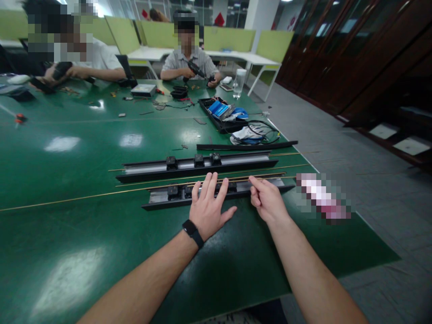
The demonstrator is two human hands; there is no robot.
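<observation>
My left hand [208, 204], with a black watch [193, 231] on its wrist, lies over the near black channel rail [158, 196], palm down and fingers spread. Its fingertips reach across long thin brass-coloured rods [138, 191], and whether they press on them I cannot tell. Over the rail's right part, my right hand [268, 198] is closed, its index finger and thumb at a thin rod [281, 174]. Small black blocks [173, 192] sit in the near rail, partly hidden behind my left hand. Beyond lies a second black rail [148, 171] with three similar blocks [199, 159].
A black strip [243, 146] lies past the rails, before a black tray [224, 126] with blue items and gloves [251, 133]. Opposite, one person [189, 67] holds a power drill [196, 69]; another person [101, 63] sits left. A pixelated item [322, 198] lies right.
</observation>
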